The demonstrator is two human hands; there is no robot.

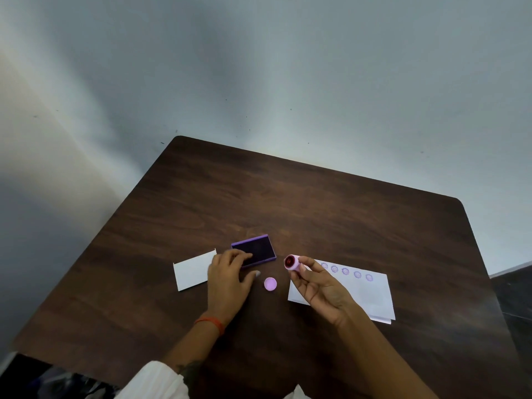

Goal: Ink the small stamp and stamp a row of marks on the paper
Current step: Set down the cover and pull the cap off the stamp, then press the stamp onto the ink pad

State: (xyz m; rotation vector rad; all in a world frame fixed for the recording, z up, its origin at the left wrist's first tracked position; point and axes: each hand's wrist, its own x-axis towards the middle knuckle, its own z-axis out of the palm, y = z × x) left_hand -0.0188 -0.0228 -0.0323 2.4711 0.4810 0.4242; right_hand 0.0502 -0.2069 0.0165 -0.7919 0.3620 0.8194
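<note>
Near the middle of the table (pixel 345 214), we see the right hand (pixel 322 286) pinching the small stamp (pixel 292 262) above the paper's (pixel 371 295) left end, while the left hand's (pixel 229 279) spread fingers press the ink pad (pixel 259 247).

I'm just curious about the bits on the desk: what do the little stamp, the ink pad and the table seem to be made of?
The stamp looks like smooth pink plastic, going by its even pastel colour. The ink pad seems to have a purple plastic case around a dark, matte pad, probably felt or foam. The table shows dark brown wood grain with a soft sheen; whether solid wood or laminate, I cannot tell.
</note>
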